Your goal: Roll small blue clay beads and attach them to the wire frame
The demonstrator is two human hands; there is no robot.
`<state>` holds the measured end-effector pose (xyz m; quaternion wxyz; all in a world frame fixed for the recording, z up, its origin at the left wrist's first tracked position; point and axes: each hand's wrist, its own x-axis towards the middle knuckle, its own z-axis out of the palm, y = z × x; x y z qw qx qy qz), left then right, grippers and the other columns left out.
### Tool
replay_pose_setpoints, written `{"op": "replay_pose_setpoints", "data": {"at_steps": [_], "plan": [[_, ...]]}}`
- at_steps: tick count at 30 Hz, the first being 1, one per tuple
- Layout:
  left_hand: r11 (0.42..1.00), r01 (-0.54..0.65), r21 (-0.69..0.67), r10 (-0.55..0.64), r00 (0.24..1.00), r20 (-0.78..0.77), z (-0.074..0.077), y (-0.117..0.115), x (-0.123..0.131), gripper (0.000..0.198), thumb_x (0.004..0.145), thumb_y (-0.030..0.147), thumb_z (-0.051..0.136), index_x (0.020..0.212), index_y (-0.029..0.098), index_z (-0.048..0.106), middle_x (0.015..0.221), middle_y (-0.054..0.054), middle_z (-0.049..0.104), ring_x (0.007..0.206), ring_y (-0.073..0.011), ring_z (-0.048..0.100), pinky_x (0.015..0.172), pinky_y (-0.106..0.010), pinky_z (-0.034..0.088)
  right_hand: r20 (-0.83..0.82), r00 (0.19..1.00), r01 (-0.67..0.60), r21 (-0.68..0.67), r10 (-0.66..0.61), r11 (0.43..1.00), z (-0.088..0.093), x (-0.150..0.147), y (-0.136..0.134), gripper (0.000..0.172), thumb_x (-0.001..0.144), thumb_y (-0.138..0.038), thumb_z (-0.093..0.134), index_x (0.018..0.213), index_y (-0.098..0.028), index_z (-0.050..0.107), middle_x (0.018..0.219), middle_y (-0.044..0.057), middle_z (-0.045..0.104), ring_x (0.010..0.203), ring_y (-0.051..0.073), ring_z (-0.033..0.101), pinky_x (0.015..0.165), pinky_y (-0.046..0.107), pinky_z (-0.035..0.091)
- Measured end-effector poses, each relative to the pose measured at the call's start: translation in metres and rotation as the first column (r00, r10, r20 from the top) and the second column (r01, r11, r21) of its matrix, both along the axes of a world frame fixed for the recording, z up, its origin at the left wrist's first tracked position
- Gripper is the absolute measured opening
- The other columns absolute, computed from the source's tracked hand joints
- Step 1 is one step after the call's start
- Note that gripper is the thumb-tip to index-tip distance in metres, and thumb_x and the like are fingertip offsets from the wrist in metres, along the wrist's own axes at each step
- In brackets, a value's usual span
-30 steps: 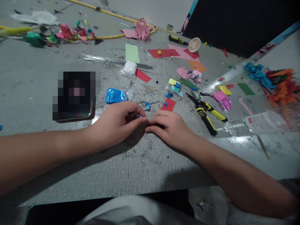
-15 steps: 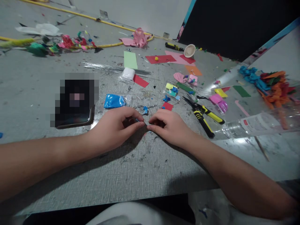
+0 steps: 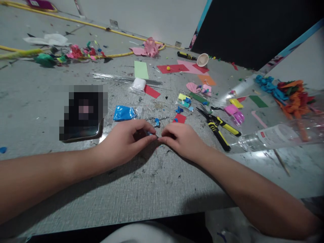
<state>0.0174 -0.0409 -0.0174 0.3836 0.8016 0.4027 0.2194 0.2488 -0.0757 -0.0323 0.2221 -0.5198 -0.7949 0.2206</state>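
My left hand [image 3: 130, 138] and my right hand [image 3: 181, 139] meet fingertip to fingertip above the table, both closed in a pinch. A small blue piece [image 3: 149, 134] shows between the left thumb and forefinger. Whatever the right fingers pinch is too small or hidden to name. Just beyond the fingertips lies a bit of blue clay [image 3: 157, 122] on thin wire. A blue clay packet [image 3: 124, 113] rests behind my left hand, and a red paper piece [image 3: 179, 118] lies behind my right.
A phone [image 3: 83, 116] lies to the left. Black-and-yellow pliers [image 3: 219, 130] and a clear plastic bottle [image 3: 269, 137] are on the right. Farther back are a bundle of wires [image 3: 111, 78], a white clay packet [image 3: 139, 84], green paper [image 3: 141, 70] and a small cup [image 3: 203, 60].
Both hands stay together in a pinch, with the fingertips shifted slightly. The blue piece shows a little more at the left fingers. The whole view has moved slightly.
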Motion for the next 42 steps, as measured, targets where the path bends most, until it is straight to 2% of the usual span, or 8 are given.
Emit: {"op": "replay_pose_setpoints", "data": {"at_steps": [5, 7, 11, 21, 28, 33, 38, 42], "plan": [[0.999, -0.018, -0.042, 0.018, 1.000, -0.006, -0.001, 0.000, -0.001, 0.028, 0.093, 0.046, 0.068, 0.099, 0.020, 0.078, 0.083, -0.004, 0.078, 0.071, -0.0204, 0.068, 0.064, -0.032, 0.051, -0.027, 1.000, -0.002, 0.003, 0.002, 1.000, 0.001, 0.007, 0.007, 0.022, 0.106, -0.026, 0.067, 0.086, -0.018, 0.070, 0.085, 0.003, 0.073, 0.084, 0.018, 0.064, 0.078, 0.030, 0.042], [0.999, -0.012, -0.043, 0.012, 1.000, -0.014, 0.000, 0.001, -0.001, 0.028, 0.093, 0.046, 0.067, 0.097, 0.020, 0.078, 0.084, -0.004, 0.078, 0.072, -0.0205, 0.068, 0.064, -0.032, 0.052, -0.011, 0.997, -0.076, -0.058, 0.076, 0.995, 0.005, 0.009, 0.007, 0.018, 0.103, -0.031, 0.073, 0.090, -0.018, 0.071, 0.087, 0.002, 0.072, 0.084, 0.018, 0.063, 0.076, 0.030, 0.041], [0.999, -0.009, -0.052, 0.009, 1.000, 0.005, 0.000, 0.001, -0.001, 0.026, 0.094, 0.045, 0.068, 0.098, 0.021, 0.078, 0.089, -0.005, 0.080, 0.077, -0.0215, 0.071, 0.068, -0.034, 0.055, -0.019, 0.991, -0.132, -0.129, 0.131, 0.983, 0.010, 0.008, 0.005, 0.036, 0.087, -0.048, 0.089, 0.093, -0.018, 0.070, 0.085, 0.000, 0.067, 0.075, 0.016, 0.057, 0.069, 0.028, 0.037], [0.996, -0.024, -0.090, 0.024, 1.000, 0.004, -0.001, 0.001, -0.001, 0.026, 0.092, 0.046, 0.070, 0.098, 0.022, 0.078, 0.091, -0.006, 0.081, 0.080, -0.0229, 0.074, 0.070, -0.035, 0.058, -0.028, 1.000, 0.009, -0.020, -0.010, 1.000, 0.000, 0.005, 0.007, 0.025, 0.107, -0.029, 0.064, 0.086, -0.018, 0.071, 0.084, 0.003, 0.073, 0.082, 0.018, 0.063, 0.076, 0.030, 0.040], [0.996, -0.011, -0.092, 0.011, 1.000, 0.006, 0.000, 0.001, -0.001, 0.023, 0.094, 0.042, 0.069, 0.098, 0.021, 0.078, 0.088, -0.006, 0.080, 0.075, -0.0220, 0.072, 0.066, -0.034, 0.056, 0.009, 0.997, -0.075, -0.074, 0.076, 0.994, 0.008, 0.007, 0.008, 0.018, 0.103, -0.029, 0.070, 0.090, -0.018, 0.071, 0.087, 0.004, 0.073, 0.082, 0.018, 0.063, 0.074, 0.030, 0.041], [0.999, -0.016, -0.046, 0.016, 1.000, 0.002, 0.003, 0.001, -0.002, 0.020, 0.094, 0.040, 0.072, 0.099, 0.022, 0.078, 0.089, -0.004, 0.082, 0.074, -0.0208, 0.074, 0.066, -0.032, 0.057, 0.028, 0.999, -0.014, -0.124, 0.018, 0.992, 0.006, 0.002, 0.007, 0.018, 0.094, -0.031, 0.081, 0.089, -0.018, 0.070, 0.082, 0.001, 0.068, 0.075, 0.016, 0.058, 0.068, 0.028, 0.036], [1.000, -0.026, -0.017, 0.027, 0.998, 0.059, 0.002, 0.001, -0.005, 0.010, 0.092, 0.031, 0.072, 0.096, 0.024, 0.078, 0.097, -0.005, 0.085, 0.088, -0.0236, 0.080, 0.079, -0.037, 0.063, -0.041, 0.999, 0.018, -0.081, -0.022, 0.997, 0.000, -0.001, 0.004, 0.028, 0.101, -0.035, 0.070, 0.080, -0.018, 0.068, 0.075, 0.000, 0.064, 0.073, 0.016, 0.055, 0.066, 0.029, 0.033], [1.000, -0.021, 0.004, 0.021, 0.995, 0.102, -0.001, 0.002, -0.007, 0.008, 0.089, 0.028, 0.074, 0.094, 0.023, 0.078, 0.098, -0.006, 0.085, 0.091, -0.0244, 0.080, 0.083, -0.039, 0.064, -0.122, 0.992, 0.036, -0.024, -0.039, 0.999, -0.004, -0.003, 0.002, 0.023, 0.099, -0.030, 0.070, 0.080, -0.018, 0.069, 0.074, 0.001, 0.065, 0.073, 0.017, 0.057, 0.067, 0.029, 0.035]]}}
